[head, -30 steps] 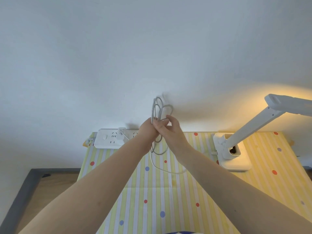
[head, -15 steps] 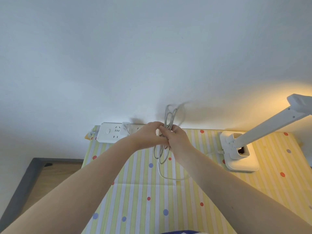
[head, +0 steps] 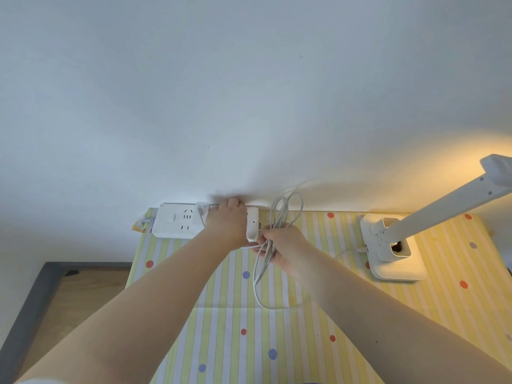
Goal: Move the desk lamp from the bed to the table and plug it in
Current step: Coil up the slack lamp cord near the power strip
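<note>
2 hands work at the wall: the left hand (head: 227, 223) lies over the 1 power strip (head: 177, 220), its grip hidden; the right hand (head: 282, 245) clutches the looped cord (head: 279, 214). 1 lamp (head: 393, 253) stands on the table (head: 318, 342) at right, arm slanting up rightward.

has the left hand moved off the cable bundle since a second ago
Yes. The left hand has left the coiled cable and gone out onto the power strip by the wall; the right hand grips the coil alone.
</note>
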